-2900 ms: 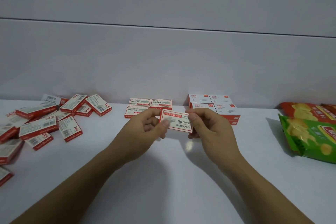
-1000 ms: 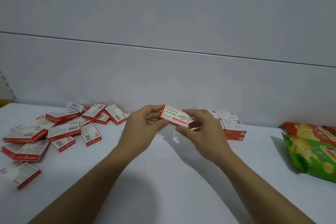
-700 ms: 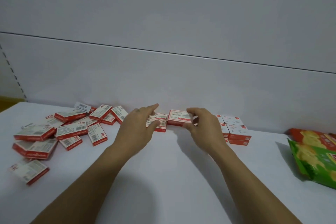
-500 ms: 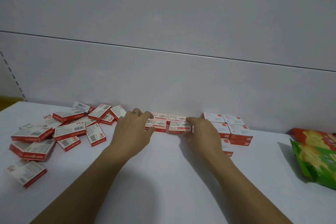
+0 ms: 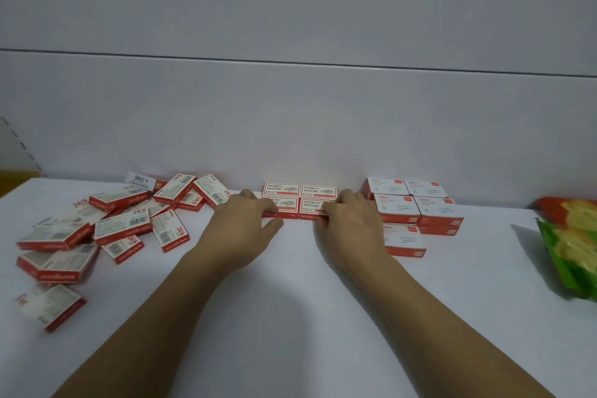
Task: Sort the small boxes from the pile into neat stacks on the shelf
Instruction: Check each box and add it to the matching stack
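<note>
Now squaring the red box block [image 5: 298, 200] against the shelf [image 5: 290, 268]
Left hand [image 5: 240, 229], right hand [image 5: 350, 226] pressing its sides; uneven push may skew rows

Small boxes [image 5: 298, 200] of printed red-and-white cardboard (smooth, slight sheen) under the fingers; matt white shelf [image 5: 290, 300]; glossy plastic snack bags [image 5: 571, 249] far right of the hands.

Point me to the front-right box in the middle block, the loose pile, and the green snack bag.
front-right box [image 5: 315, 206]: head view, on its white printed top face.
loose pile [image 5: 122, 225]: head view, on the top of a box near the pile's middle.
green snack bag [image 5: 571, 255]: head view, on its front panel.
</note>
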A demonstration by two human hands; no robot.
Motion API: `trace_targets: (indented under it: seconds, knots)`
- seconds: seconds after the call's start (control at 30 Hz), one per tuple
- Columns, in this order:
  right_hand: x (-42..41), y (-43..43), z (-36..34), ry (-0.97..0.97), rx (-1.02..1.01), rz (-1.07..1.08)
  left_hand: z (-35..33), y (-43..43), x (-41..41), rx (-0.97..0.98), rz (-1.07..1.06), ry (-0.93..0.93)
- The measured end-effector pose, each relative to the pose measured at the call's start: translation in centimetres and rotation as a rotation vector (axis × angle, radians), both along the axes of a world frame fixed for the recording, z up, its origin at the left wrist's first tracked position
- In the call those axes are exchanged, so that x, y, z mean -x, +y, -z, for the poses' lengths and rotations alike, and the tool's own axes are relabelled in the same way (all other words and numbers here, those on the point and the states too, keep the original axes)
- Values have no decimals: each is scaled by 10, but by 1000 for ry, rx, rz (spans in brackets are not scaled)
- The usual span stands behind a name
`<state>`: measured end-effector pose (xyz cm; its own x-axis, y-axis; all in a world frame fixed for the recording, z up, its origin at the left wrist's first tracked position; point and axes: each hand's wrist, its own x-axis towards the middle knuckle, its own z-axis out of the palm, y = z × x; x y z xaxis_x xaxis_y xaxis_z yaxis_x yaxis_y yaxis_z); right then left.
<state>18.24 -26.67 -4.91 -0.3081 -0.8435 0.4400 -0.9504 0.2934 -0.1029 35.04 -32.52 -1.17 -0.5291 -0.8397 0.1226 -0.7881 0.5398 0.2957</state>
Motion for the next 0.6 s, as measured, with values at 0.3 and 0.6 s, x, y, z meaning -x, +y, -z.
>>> trace_targets:
  seconds: [0.3,0.6]
  knots:
    - [-9,17,-22,-34,-210,-64,-5,12,-5,-74,15,12]
    - [-52,-4,-57,-2,-253,-167,-19,22,-73,97,-135,-9]
